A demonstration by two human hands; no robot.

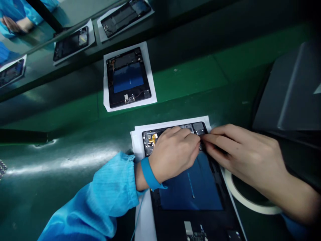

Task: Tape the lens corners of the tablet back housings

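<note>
An opened tablet (193,219) with a blue battery (200,187) lies on white sheets (139,147) in front of me. My left hand (174,152), with a blue wrist strap (149,172) around its wrist, is closed over the tablet's upper part. From the right, my right hand (247,155) reaches the upper right edge, thumb and fingers pinched together. The fingertips of both hands nearly meet there; what they pinch, if anything, is too small or hidden to tell. Gold flex cable (154,138) shows left of my left hand.
Another opened tablet (127,78) rests on white paper ahead, with several more farther left. A roll of pale tape (250,201) lies under my right forearm. A dark grey box-like object (288,90) stands at right. A co-worker's hands (16,25) are at upper left.
</note>
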